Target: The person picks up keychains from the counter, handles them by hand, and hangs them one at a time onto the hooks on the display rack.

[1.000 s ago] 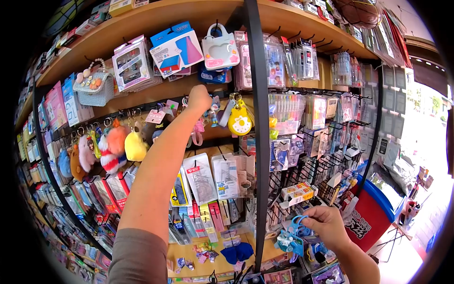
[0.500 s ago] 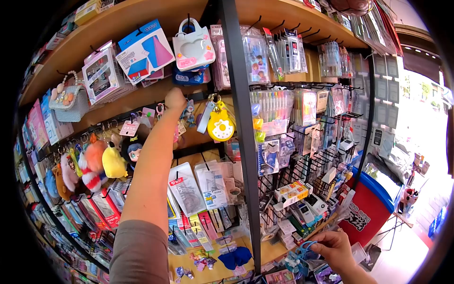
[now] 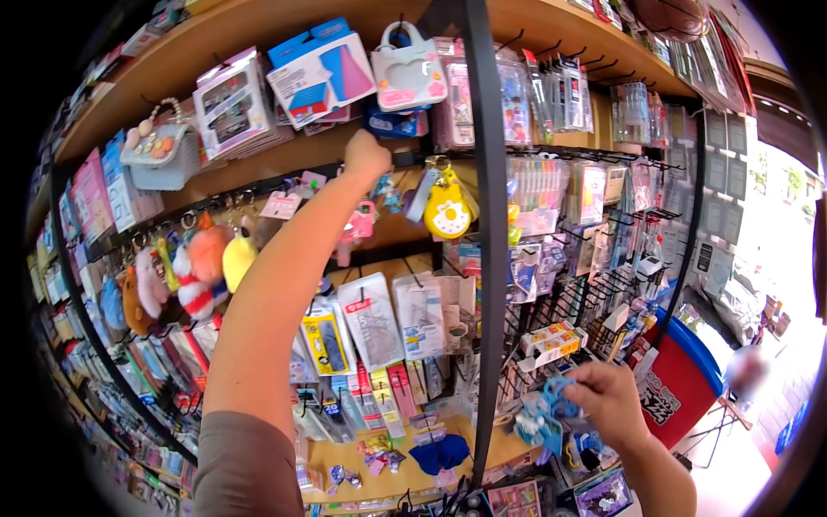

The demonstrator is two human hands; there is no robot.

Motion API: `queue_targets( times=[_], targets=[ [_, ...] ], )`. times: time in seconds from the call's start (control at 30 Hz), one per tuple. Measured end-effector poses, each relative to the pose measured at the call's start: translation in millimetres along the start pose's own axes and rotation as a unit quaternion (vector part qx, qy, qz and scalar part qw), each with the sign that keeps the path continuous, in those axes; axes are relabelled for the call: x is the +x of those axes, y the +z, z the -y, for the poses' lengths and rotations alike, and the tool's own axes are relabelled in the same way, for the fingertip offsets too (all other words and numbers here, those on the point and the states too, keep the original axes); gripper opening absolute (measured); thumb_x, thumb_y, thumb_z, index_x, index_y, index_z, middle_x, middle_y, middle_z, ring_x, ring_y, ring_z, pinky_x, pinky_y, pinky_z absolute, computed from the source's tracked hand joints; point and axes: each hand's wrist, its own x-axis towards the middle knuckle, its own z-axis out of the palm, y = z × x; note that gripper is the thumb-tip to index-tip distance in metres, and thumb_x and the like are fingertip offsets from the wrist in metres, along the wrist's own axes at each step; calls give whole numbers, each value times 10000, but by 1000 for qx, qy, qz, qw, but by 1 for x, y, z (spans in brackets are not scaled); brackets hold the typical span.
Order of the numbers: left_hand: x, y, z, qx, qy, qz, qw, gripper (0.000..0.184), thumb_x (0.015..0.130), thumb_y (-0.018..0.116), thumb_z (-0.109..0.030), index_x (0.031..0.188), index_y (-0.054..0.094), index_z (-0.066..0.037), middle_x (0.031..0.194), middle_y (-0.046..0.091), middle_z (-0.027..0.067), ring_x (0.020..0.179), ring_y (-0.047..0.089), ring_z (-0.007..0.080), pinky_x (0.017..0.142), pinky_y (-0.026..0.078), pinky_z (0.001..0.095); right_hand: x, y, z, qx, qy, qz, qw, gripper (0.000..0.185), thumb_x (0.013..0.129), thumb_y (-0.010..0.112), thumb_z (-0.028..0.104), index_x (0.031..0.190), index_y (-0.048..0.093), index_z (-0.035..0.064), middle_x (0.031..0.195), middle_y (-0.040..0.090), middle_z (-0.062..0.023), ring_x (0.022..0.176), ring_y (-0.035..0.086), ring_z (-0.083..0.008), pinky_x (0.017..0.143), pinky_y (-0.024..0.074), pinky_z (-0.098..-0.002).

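My left hand [image 3: 367, 155] is up at the black rail below the hanging boxes, its fingers curled and mostly hidden from me. Just under it hang a small blue figure keychain [image 3: 390, 195] and a pink keychain [image 3: 358, 226]. A yellow round keychain [image 3: 449, 209] hangs to its right. Low on the right, my right hand [image 3: 610, 401] is closed on the light-blue loop of a blue keychain [image 3: 541, 420], which dangles from the fingertips. Its lower charms are too blurred to name.
A black upright post [image 3: 489, 215] stands between the two shelf bays. Plush keychains [image 3: 209, 254] hang at left and packaged stationery [image 3: 372, 323] below. A white bag-shaped case [image 3: 408, 73] hangs above. A red and blue bin [image 3: 680, 379] is at right.
The view has shifted, so the shelves sit further right. My right hand has risen, and more of the blue keychain shows. My left hand stays at the rail.
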Motion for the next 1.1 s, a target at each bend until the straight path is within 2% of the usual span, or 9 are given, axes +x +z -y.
queue_targets(
  times=[0.2, 0.33, 0.4, 0.47, 0.53, 0.73, 0.87, 0.93, 1.1],
  targets=[
    [-103, -80, -45, -73, 105, 70, 989, 275, 759, 531, -39, 1018, 448, 1, 886, 566, 209, 842, 560, 369, 725, 448, 400, 65, 49, 34, -24, -92, 35, 995, 76, 797, 591, 44, 835, 603, -21, 737, 624, -32, 634, 564, -73, 584, 429, -195],
    [-194, -152, -45, -150, 134, 261, 944, 270, 831, 478, -39, 1098, 436, -25, 920, 586, 119, 835, 589, 165, 627, 479, 272, 115, 90, 69, 29, -110, 45, 993, 93, 817, 581, 70, 855, 594, -13, 743, 611, -34, 620, 553, -86, 566, 430, -211],
    [-249, -190, -50, -92, 195, 263, 940, 293, 832, 491, -28, 1121, 437, -27, 1073, 541, 114, 981, 537, 158, 712, 490, 262, 156, 107, 72, 85, -126, 50, 987, 87, 800, 595, 46, 804, 599, -42, 685, 600, -51, 566, 534, -87, 504, 422, -218],
    [-294, -228, -45, -146, 25, 415, 898, 312, 831, 513, -26, 1133, 438, -21, 1180, 474, 118, 1078, 483, 164, 778, 487, 281, 193, 124, 79, 104, -142, 35, 984, 87, 801, 593, 47, 791, 599, -40, 667, 594, -50, 552, 528, -88, 490, 419, -224],
    [-335, -254, -32, -174, -18, 458, 871, 310, 836, 525, -35, 1133, 440, -9, 1205, 453, 120, 1047, 511, 165, 810, 476, 281, 220, 139, 89, 130, -147, 32, 980, 89, 802, 591, 47, 780, 599, -38, 649, 587, -50, 531, 520, -92, 472, 412, -229],
    [-452, -301, 74, -146, -237, 285, 917, 210, 844, 533, -49, 1043, 499, 11, 969, 576, 85, 869, 584, 157, 737, 503, 290, 271, 167, 107, 150, -132, 28, 979, 77, 823, 562, 40, 801, 580, -31, 644, 573, -61, 497, 528, -115, 451, 426, -236],
    [-548, -332, 124, -180, -439, 94, 875, 131, 840, 504, -22, 965, 522, 11, 918, 598, 92, 814, 602, 166, 689, 503, 282, 272, 170, 119, 180, -117, 39, 976, 79, 813, 571, 35, 791, 563, -40, 605, 557, -74, 448, 503, -129, 398, 390, -248],
    [-576, -347, 122, -170, -460, 58, 870, 117, 806, 576, -93, 870, 538, -3, 844, 574, 99, 762, 581, 190, 642, 488, 293, 276, 169, 118, 167, -110, 31, 979, 81, 811, 573, 35, 795, 564, -44, 625, 563, -86, 452, 504, -134, 395, 392, -249],
    [-605, -349, 131, -158, -488, 45, 857, 141, 860, 526, -112, 949, 530, -4, 843, 580, 74, 755, 588, 149, 622, 498, 252, 280, 160, 119, 133, -78, 31, 988, 80, 779, 593, -1, 820, 581, -68, 681, 585, -122, 516, 553, -179, 464, 463, -297]
  ],
)
